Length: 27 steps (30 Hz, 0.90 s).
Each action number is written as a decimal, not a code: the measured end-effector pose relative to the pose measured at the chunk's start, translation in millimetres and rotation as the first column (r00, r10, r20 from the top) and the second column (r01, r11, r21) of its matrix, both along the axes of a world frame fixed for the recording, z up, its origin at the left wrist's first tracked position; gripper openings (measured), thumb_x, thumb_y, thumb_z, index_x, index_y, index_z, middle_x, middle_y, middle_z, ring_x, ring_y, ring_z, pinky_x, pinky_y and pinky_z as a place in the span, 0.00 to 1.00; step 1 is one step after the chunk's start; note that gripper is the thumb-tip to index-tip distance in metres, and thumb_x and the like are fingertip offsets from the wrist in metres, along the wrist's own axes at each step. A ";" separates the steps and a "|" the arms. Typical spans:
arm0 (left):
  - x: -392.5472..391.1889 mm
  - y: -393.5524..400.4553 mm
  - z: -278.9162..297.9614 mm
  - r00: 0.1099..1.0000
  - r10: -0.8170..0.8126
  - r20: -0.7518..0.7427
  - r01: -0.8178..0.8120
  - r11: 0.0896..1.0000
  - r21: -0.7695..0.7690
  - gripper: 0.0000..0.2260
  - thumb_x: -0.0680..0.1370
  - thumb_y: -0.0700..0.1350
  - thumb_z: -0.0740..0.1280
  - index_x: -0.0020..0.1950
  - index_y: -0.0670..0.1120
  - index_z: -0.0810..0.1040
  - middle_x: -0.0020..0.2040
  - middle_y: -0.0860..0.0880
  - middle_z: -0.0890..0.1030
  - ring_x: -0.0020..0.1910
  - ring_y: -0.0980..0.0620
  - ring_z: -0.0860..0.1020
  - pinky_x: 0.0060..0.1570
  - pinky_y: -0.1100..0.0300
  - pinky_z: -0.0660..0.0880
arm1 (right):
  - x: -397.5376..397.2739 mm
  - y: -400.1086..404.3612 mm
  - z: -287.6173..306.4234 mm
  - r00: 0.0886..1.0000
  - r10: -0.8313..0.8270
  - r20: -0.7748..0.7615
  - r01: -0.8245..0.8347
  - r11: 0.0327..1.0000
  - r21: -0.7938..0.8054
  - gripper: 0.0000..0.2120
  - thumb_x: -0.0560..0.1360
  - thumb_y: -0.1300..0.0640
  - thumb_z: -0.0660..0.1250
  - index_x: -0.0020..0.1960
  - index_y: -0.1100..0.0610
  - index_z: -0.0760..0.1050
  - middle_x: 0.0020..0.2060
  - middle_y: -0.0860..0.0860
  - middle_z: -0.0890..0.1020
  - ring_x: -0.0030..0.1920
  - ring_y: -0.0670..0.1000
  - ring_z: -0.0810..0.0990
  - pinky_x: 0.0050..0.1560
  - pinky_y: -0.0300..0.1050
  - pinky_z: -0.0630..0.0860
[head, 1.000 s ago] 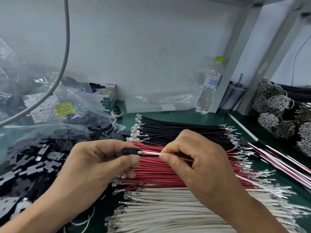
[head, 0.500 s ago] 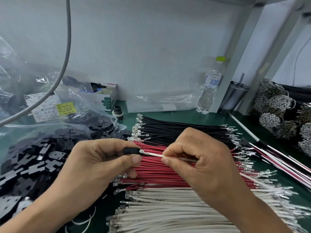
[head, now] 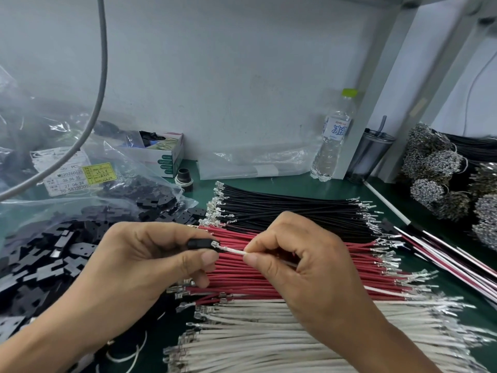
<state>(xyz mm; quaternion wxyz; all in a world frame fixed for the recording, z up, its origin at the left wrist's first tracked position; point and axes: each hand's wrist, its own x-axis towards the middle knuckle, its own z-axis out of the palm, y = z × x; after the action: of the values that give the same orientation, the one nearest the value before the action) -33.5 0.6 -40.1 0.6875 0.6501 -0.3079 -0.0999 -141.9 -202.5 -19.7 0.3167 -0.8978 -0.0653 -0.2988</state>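
1. Pinching a small black plastic connector housing [head: 198, 244] in the left hand [head: 150, 265], thumb below, forefinger curled over, open mouth turned to the right.
2. Pinching a thin white insulated wire [head: 233, 250] in the right hand [head: 304, 267], thumb and forefinger tips closed on it near the housing, remaining fingers curled underneath.
3. Bringing the wire's crimped metal terminal [head: 215, 244] to the housing mouth; touching it or just inside, depth impossible to tell.
4. Held up between both hands, above a flat row of red insulated wires with metal terminals [head: 236, 277].
5. Judged as the insertion step, partway through: terminal visible at the mouth, so probably not yet seated.
6. Next, most likely: push straight along the housing's axis, keeping the terminal level and correctly turned; brace the housing firmly; then tug lightly to check the latch.
7. Further out: a row of black insulated wires [head: 282, 208] behind the red; a pile of white wires [head: 269, 335] nearest the body; a clear plastic bag of flat black parts [head: 40, 265] to the left; a green bench mat [head: 295, 187]; a clear water bottle with a green cap [head: 333, 138] by the wall.
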 end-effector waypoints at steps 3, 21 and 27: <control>-4.8 -2.6 0.6 0.998 -0.050 0.040 0.047 0.996 0.076 0.13 0.65 0.52 0.81 0.47 0.49 0.90 0.38 0.41 0.88 0.32 0.45 0.86 0.37 0.59 0.84 | -0.3 -4.0 6.2 0.996 -0.068 0.061 0.074 0.990 -0.117 0.02 0.74 0.52 0.72 0.42 0.49 0.81 0.38 0.41 0.77 0.41 0.46 0.78 0.40 0.43 0.75; -10.7 -0.2 5.4 0.996 0.042 0.075 -0.050 0.991 0.121 0.15 0.62 0.57 0.82 0.44 0.52 0.90 0.33 0.43 0.87 0.30 0.47 0.86 0.34 0.58 0.85 | -1.3 3.9 1.5 1.000 -0.012 0.014 0.011 1.000 0.023 0.03 0.72 0.55 0.74 0.40 0.49 0.82 0.36 0.42 0.77 0.39 0.46 0.78 0.37 0.34 0.70; -14.6 -3.4 4.5 0.987 0.025 0.158 -0.053 0.983 0.177 0.13 0.63 0.60 0.79 0.44 0.58 0.90 0.32 0.49 0.87 0.29 0.51 0.86 0.32 0.62 0.83 | 2.3 7.1 -9.0 0.999 0.025 -0.040 -0.022 0.997 0.071 0.01 0.72 0.52 0.73 0.42 0.49 0.82 0.37 0.42 0.77 0.40 0.46 0.79 0.38 0.32 0.69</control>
<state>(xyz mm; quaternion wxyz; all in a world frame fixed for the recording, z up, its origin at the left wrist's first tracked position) -48.1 -2.8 -35.7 0.6017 0.7214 -0.3371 -0.0631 -139.6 -195.4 -28.7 0.3531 -0.8912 -0.0587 -0.2787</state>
